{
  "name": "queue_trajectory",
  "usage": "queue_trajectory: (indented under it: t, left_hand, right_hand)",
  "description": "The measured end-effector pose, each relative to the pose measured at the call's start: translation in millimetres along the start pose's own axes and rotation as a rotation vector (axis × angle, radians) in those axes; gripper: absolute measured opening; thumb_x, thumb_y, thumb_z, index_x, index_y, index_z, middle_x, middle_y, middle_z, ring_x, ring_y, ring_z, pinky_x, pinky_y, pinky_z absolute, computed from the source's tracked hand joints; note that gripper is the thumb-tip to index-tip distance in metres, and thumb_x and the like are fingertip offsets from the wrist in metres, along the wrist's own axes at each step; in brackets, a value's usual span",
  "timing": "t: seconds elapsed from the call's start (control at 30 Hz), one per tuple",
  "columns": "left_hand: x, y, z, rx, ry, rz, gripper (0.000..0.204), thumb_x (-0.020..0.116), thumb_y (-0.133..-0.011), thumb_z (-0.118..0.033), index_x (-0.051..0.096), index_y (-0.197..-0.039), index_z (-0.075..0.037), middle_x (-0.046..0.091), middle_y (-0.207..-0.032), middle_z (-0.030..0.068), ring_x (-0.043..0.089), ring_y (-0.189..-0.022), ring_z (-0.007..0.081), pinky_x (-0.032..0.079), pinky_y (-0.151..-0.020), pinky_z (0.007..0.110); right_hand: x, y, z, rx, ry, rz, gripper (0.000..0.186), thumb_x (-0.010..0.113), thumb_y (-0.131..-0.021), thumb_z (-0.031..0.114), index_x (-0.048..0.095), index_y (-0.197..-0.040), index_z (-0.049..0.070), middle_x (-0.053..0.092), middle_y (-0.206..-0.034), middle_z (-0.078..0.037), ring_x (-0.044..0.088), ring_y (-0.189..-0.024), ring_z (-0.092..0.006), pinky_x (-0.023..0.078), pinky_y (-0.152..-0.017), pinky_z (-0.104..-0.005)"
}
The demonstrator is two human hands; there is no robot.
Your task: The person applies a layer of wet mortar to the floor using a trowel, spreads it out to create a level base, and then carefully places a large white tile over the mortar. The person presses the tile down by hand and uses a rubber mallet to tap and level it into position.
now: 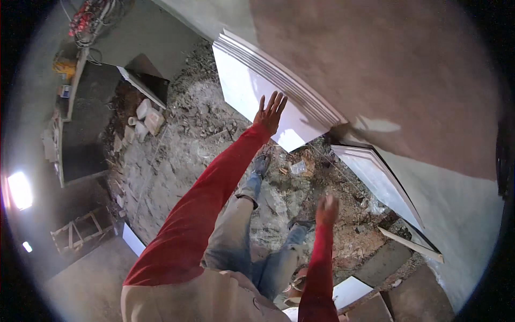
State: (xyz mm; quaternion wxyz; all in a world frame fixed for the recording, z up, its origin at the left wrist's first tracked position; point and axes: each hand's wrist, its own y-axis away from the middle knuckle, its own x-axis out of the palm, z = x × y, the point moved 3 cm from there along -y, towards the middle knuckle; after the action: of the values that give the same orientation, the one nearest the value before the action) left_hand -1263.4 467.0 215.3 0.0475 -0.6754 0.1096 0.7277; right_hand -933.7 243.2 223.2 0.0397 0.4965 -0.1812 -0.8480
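The stack of flat, white rectangular panels [249, 88] leaned against the wall [343, 59] just beyond the left hand [271, 111], broad face toward it, long axis running from ahead-left to its right. That hand was spread; contact could not be told. The right hand [327, 210] was too blurred to read. Right of it leaned a second, white-faced panel stack [378, 177]. Pale, blocky objects [154, 122] lay left of the left hand.

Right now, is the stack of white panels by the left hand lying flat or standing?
The stack stands, leaning against the wall: its layered edges line the wall, its white face slopes to the ground.
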Motion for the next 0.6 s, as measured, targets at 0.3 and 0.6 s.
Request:
queue_trajectory:
  t: [0.3,0.6]
  left_hand:
    - [41.1,-25.7,37.5,0.173,0.092,-0.046,0.068,0.051,-0.085,-0.019,0.025,-0.147,-0.013,0.024,-0.151,0.0094,0.014,-0.143,0.0268,0.017,-0.11,0.059]
    - [40.7,-31.0,39.9,0.187,0.136,-0.138,0.062,0.052,-0.084,-0.023,0.034,-0.141,-0.011,0.031,-0.146,0.0099,0.026,-0.138,0.026,0.029,-0.101,0.054]
  right_hand:
    - [53.6,-173.6,241.5,-0.168,0.291,-0.229,0.083,0.066,-0.082,0.025,0.018,-0.145,0.002,0.028,-0.145,-0.022,0.03,-0.134,-0.0377,0.029,-0.107,-0.0494]
    - [66.1,-174.0,239.1,-0.172,0.372,-0.278,0.091,0.072,-0.074,0.022,0.019,-0.146,0.004,0.029,-0.145,-0.019,0.031,-0.134,-0.037,0.031,-0.105,-0.0528]
